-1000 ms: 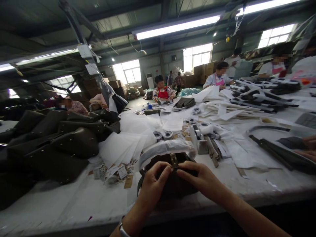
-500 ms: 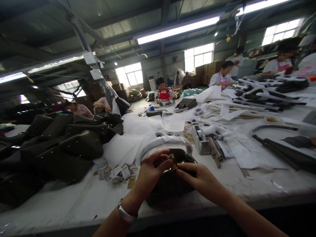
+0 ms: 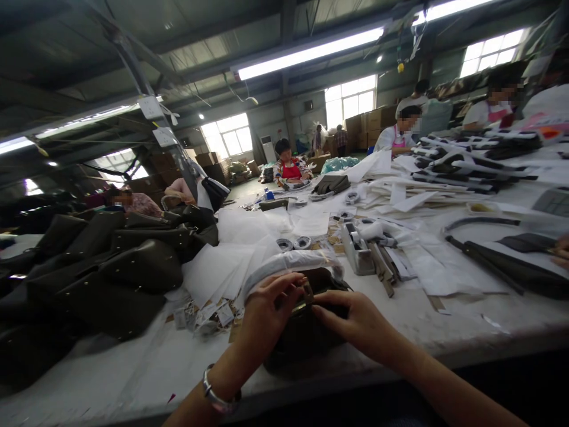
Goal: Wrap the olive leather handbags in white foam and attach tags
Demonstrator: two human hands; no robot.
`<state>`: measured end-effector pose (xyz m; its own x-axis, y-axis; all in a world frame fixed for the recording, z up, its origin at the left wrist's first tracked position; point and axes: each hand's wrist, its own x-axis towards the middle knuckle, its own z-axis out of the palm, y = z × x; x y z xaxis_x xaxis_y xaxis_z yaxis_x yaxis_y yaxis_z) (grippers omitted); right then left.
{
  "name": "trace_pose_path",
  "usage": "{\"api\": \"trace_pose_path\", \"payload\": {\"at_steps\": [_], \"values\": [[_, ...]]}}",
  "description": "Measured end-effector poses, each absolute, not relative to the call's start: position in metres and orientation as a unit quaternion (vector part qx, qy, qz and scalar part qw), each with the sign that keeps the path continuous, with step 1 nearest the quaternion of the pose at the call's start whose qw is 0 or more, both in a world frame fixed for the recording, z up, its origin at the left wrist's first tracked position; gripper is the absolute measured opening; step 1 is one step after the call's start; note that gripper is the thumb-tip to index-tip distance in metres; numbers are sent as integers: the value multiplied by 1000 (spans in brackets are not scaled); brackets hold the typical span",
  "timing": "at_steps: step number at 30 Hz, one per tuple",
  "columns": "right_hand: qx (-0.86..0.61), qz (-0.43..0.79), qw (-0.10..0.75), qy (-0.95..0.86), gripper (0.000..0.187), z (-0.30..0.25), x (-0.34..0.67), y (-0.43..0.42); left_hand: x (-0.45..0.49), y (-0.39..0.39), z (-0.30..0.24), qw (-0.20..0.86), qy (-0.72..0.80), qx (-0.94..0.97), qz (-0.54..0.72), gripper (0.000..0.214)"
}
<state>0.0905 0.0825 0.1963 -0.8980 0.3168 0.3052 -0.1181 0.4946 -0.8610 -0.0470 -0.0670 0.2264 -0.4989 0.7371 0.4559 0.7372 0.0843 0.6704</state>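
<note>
A dark handbag (image 3: 297,344) stands on the white table close to me, its handle (image 3: 284,261) wrapped in pale plastic and arching up behind my hands. My left hand (image 3: 273,305) is closed, pinching a small gold-brown piece (image 3: 307,290) above the bag's top; its exact kind is too small to make out. From the other side, my right hand (image 3: 347,317) has thumb and forefinger pressed together at the lower end of that piece. A bright metallic line, like a zip (image 3: 300,307), shows beneath the left fingers. The bag's front lies in shadow.
Dark bags (image 3: 133,273) are heaped on the left. White sheets (image 3: 222,267), loose tags (image 3: 208,314) and a tape dispenser (image 3: 358,252) lie beyond my hands. Strap pieces (image 3: 471,160) pile up at the right. A co-worker's hand (image 3: 562,249) shows at the right edge.
The whole view has shifted slightly. The gold-brown piece has turned and stands more upright between my fingers. Both hands stay at the bag's top.
</note>
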Motion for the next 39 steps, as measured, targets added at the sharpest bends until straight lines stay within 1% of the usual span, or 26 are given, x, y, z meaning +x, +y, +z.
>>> {"api": "trace_pose_path", "payload": {"at_steps": [2,5,8,14,17,20,25,28,31,33,35,37,39], "values": [[-56,476,228,-847,24,197,91,80,-51,-67,233,23,-748,-513,-421,23],[-52,446,237,-862,23,197,90,78,-57,-65,246,17,-747,-553,-370,21],[-38,433,236,-869,21,197,88,77,-60,-60,263,-8,-730,-609,-310,20],[-23,438,226,-870,17,197,87,78,-67,-42,291,-81,-707,-691,-131,13],[-17,436,228,-871,18,195,88,80,-70,-33,297,-113,-687,-711,-100,9],[-25,429,237,-871,20,192,89,80,-70,-28,300,-122,-670,-724,-108,8],[-44,443,265,-855,20,191,90,79,-60,-27,298,-92,-664,-730,-136,11],[-53,462,277,-841,20,192,91,78,-59,-30,292,-81,-664,-718,-191,14],[-67,480,291,-825,20,192,94,76,-64,-34,283,-80,-690,-660,-287,9],[-72,489,304,-815,20,189,96,73,-69,-37,276,-100,-714,-593,-359,11],[-76,490,321,-807,19,186,98,70,-71,-41,270,-144,-724,-538,-407,19],[-86,485,339,-801,20,182,98,66,-71,-44,267,-199,-717,-513,-428,24],[-97,483,353,-795,20,178,98,63,-67,-47,265,-231,-707,-502,-440,25]]}}
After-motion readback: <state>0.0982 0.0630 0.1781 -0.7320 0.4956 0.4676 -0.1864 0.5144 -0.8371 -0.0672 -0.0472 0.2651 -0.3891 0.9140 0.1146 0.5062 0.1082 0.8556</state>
